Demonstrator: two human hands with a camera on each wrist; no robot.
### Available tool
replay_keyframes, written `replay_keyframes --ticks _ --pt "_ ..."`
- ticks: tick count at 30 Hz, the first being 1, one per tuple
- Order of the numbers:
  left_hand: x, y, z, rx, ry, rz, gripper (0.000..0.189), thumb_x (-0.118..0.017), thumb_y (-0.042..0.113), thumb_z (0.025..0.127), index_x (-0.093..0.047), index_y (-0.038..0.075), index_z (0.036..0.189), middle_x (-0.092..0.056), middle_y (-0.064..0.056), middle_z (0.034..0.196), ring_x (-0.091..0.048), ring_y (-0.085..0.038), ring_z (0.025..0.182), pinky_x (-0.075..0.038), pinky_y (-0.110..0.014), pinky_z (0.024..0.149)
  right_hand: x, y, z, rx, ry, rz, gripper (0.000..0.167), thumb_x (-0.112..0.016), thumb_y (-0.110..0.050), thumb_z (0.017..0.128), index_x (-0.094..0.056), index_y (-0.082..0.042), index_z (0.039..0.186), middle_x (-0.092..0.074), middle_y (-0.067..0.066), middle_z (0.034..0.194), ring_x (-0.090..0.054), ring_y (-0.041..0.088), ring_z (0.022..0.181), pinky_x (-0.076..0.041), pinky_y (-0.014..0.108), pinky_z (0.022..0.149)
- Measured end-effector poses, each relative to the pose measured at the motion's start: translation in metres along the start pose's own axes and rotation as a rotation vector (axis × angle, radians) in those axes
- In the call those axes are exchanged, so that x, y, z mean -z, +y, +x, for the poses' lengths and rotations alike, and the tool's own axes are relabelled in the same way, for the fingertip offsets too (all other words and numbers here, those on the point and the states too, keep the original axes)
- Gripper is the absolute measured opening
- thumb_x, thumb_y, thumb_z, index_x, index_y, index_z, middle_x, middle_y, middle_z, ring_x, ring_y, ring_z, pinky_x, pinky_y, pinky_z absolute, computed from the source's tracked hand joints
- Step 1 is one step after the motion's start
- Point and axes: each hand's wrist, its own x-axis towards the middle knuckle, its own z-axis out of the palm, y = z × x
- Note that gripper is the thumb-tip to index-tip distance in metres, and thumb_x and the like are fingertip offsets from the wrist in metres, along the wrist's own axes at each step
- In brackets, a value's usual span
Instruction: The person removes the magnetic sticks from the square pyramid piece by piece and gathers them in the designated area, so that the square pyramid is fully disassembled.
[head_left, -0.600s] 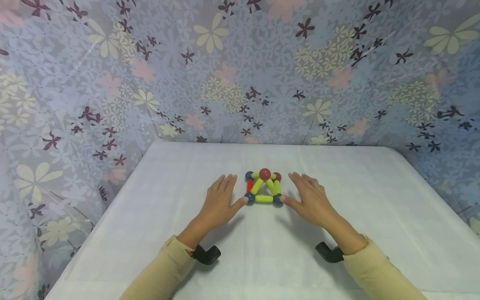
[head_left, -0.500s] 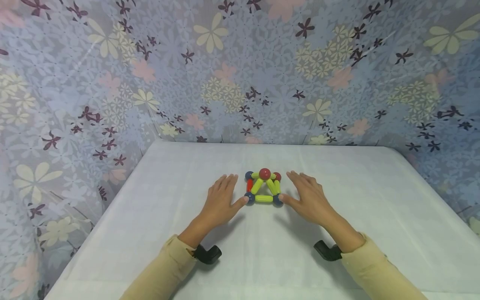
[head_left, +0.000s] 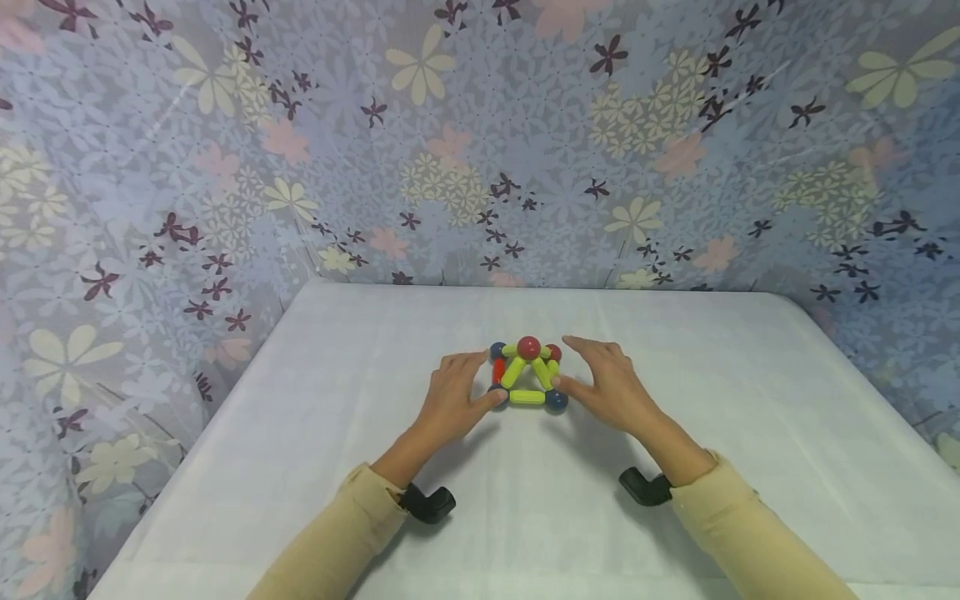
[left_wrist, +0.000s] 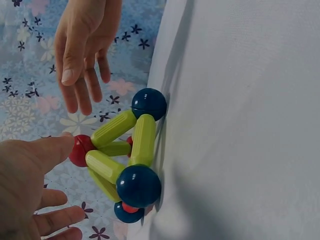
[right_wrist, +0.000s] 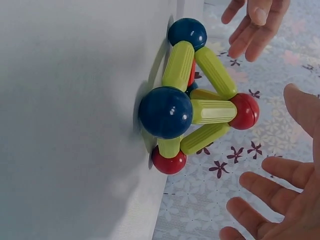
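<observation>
A small pyramid of yellow-green rods (head_left: 528,397) and balls stands on the white cloth. Its top is a red ball (head_left: 528,347); at the base are several blue balls (head_left: 557,401), another red ball (right_wrist: 169,160) and one red rod (head_left: 498,371). My left hand (head_left: 453,398) is spread beside its left side, its thumb overlapping the near-left blue ball in the head view. On the other side my right hand (head_left: 611,390) is held likewise, fingers loosely bent. Both wrist views show gaps between the right hand and the pyramid; whether the left thumb touches cannot be told.
White cloth (head_left: 720,400) covers the table. A flowered cloth (head_left: 480,150) hangs behind it and along the sides. Black curved pieces (head_left: 427,504) stick out from both wrists, near the beige sleeves (head_left: 337,525).
Both hands have moved inward, closer to the pyramid, and their fingers have bent slightly more. The pyramid has stayed where it was.
</observation>
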Motion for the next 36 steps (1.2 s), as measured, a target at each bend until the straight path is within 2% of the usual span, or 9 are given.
replay_keyframes --ticks 8,16,36 --pt "-0.011 -0.001 0.008 0.04 0.015 -0.101 0.058 -0.069 0.031 0.084 -0.049 0.012 0.135 -0.054 -0.009 0.134 -0.041 -0.027 0.123 -0.035 -0.049 0.102 -0.003 -0.001 0.01 -0.06 -0.025 0.054 0.063 -0.067 -0.034 0.085 -0.045 -0.014 0.14 -0.045 0.013 0.144 -0.038 0.034 0.127 -0.035 0.059 0.101" --pt "-0.017 -0.003 0.015 0.112 0.007 -0.202 0.054 -0.069 0.031 0.084 -0.053 0.014 0.132 -0.055 -0.008 0.131 -0.042 -0.027 0.121 -0.037 -0.05 0.101 -0.009 -0.001 0.022 -0.054 -0.03 0.104 0.059 -0.067 -0.036 0.085 -0.048 -0.017 0.138 -0.048 0.01 0.141 -0.039 0.031 0.125 -0.037 0.059 0.1" --pt "-0.03 -0.006 0.031 0.125 0.022 -0.326 0.043 -0.069 0.029 0.085 -0.061 0.014 0.124 -0.062 -0.009 0.12 -0.047 -0.026 0.113 -0.04 -0.046 0.098 -0.019 0.007 0.047 0.012 -0.024 0.208 0.051 -0.067 -0.037 0.085 -0.056 -0.015 0.13 -0.057 0.007 0.13 -0.043 0.032 0.117 -0.04 0.053 0.097"
